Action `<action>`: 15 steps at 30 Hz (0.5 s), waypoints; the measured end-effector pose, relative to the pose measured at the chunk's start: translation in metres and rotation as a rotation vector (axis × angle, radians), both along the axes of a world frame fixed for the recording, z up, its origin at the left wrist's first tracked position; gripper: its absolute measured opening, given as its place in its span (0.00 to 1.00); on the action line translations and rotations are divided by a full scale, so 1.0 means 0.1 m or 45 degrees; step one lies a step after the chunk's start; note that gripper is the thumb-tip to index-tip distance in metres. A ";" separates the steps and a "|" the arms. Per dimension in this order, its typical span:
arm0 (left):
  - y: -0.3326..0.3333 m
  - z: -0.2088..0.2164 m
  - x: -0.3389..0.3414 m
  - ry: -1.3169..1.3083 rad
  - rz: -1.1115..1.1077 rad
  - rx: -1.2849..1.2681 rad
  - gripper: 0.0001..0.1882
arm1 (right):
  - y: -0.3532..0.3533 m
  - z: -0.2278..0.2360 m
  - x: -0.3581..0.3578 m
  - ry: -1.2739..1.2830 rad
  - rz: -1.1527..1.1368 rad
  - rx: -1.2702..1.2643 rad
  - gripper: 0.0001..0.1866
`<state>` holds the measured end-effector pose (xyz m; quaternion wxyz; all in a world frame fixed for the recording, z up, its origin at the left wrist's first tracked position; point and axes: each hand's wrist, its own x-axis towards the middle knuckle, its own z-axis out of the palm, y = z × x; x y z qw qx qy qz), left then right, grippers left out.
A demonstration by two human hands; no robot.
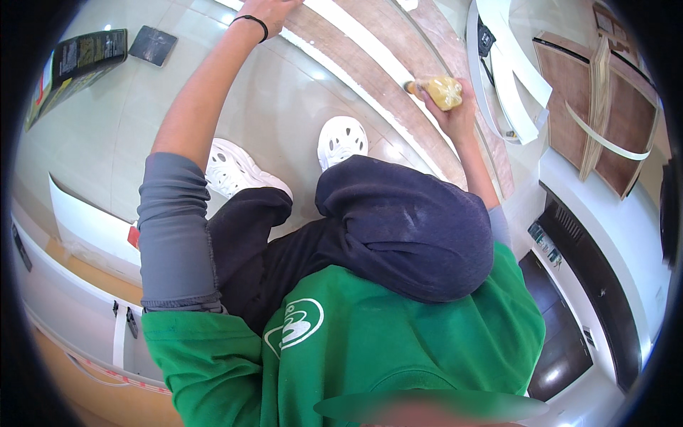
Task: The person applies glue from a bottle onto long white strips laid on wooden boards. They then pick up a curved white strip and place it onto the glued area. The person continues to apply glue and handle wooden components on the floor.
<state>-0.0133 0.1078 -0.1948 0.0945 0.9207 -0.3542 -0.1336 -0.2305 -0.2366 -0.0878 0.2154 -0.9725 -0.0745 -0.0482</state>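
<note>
My right hand (459, 114) is closed round a squeezable-looking clear plastic pouch or bottle of yellow stuff (444, 92), with a small brownish tip pointing left. It is held above a long brown wood-grain board (370, 50) with white strips (356, 35) along it. At the top edge my left hand (272, 10), with a black band at the wrist, reaches to the board's white edge. Its fingers are partly cut off by the picture's edge, so their grip does not show. The boards lie on the tiled floor in front of my white clogs (343, 139).
At left stand a black and yellow box (85, 60) and a dark square plate (154, 45). Curved white strips (516, 85) lie right of the boards, with brown wooden panels (565, 92) beyond. A white cabinet (78, 313) is at lower left.
</note>
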 end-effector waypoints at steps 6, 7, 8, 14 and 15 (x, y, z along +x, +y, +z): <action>-0.02 0.00 0.01 -0.012 -0.021 0.028 0.20 | 0.38 -0.26 0.66 -0.215 0.114 0.161 0.40; -0.03 0.00 0.01 -0.014 -0.016 0.024 0.20 | 0.43 -0.24 0.71 -0.201 0.119 0.164 0.39; -0.02 -0.01 0.00 -0.016 -0.005 0.022 0.20 | 0.50 -0.20 0.77 -0.186 0.130 0.171 0.38; -0.03 -0.04 0.00 -0.053 -0.046 0.020 0.21 | 0.22 -0.12 0.34 -0.114 0.075 0.051 0.40; -0.01 -0.04 0.00 -0.050 -0.054 0.016 0.22 | 0.16 -0.07 0.22 -0.098 0.053 0.021 0.40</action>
